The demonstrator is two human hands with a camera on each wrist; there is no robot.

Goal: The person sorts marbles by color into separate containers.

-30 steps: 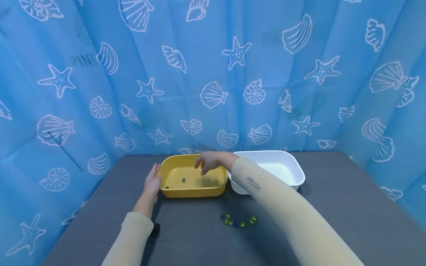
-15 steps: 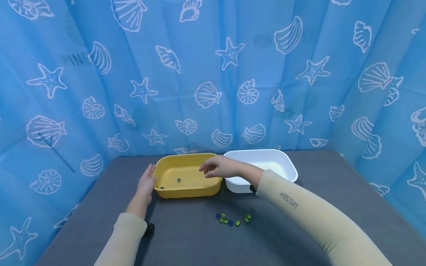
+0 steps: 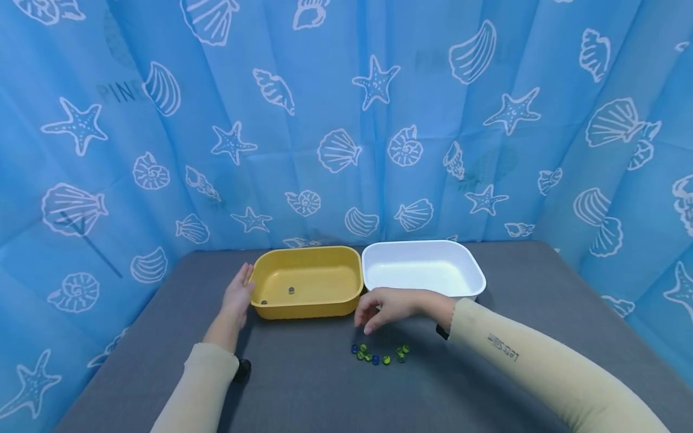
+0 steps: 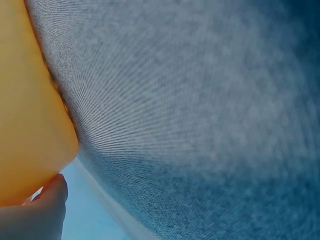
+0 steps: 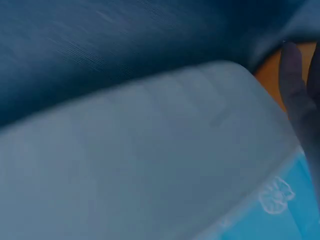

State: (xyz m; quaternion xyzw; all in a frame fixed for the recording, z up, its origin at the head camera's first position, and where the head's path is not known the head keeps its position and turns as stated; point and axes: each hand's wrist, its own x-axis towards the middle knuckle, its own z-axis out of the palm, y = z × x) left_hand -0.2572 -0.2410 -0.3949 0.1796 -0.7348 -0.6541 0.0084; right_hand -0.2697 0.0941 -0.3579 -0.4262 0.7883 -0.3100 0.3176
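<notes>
My left hand [image 3: 236,297] lies along the left end of the yellow bin [image 3: 308,310], fingers extended against its wall; the left wrist view shows the fingers [image 4: 50,200] at the bin's corner. In front of the two bins hovers my right hand [image 3: 391,305], fingers loosely bent with nothing visible in them. Below its fingertips, several glass marbles [image 3: 376,359], blue and yellow-green, form a loose curved row on the table. Two small dark round pieces [image 3: 291,290] sit inside the yellow bin, one near its front left corner.
A white bin [image 3: 425,273] stands right beside the yellow one, its front partly behind my right hand. The grey cloth-covered table [image 3: 303,385] reaches back to a blue curtain [image 3: 325,108] with white shell prints.
From above the yellow bin, my right hand has moved right and toward me, over the table near the marbles. The left hand stays at the yellow bin; the head view has shifted slightly.
</notes>
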